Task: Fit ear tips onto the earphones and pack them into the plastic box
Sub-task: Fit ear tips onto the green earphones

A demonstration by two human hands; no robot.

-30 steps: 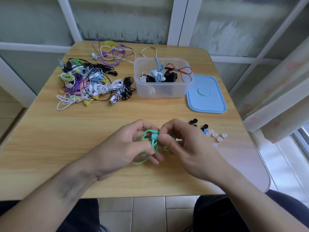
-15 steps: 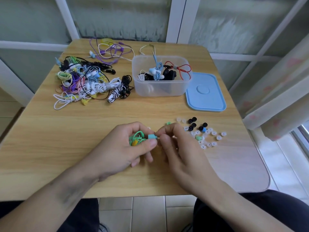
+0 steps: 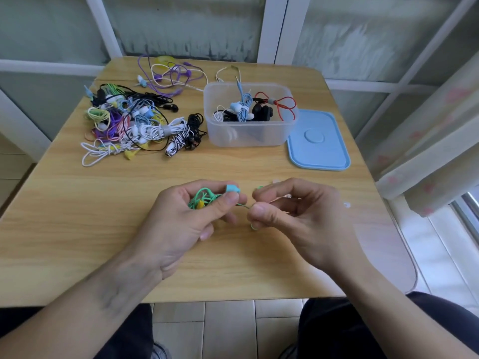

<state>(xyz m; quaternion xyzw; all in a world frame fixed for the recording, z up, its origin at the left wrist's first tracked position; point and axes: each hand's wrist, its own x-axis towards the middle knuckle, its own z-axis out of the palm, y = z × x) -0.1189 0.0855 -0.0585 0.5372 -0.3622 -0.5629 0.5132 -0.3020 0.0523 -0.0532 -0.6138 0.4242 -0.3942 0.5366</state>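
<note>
Left hand (image 3: 178,224) is curled around the bundled green earphones (image 3: 204,199), thumb pinning a teal earbud (image 3: 232,188) near the top. Right hand (image 3: 293,216) pinches the thin green cord (image 3: 243,205) between thumb and fingers (image 3: 259,211), just above the counter (image 3: 77,229). The box (image 3: 250,115) sits further back holding a few earphones, its blue lid (image 3: 318,141) lying beside it.
</note>
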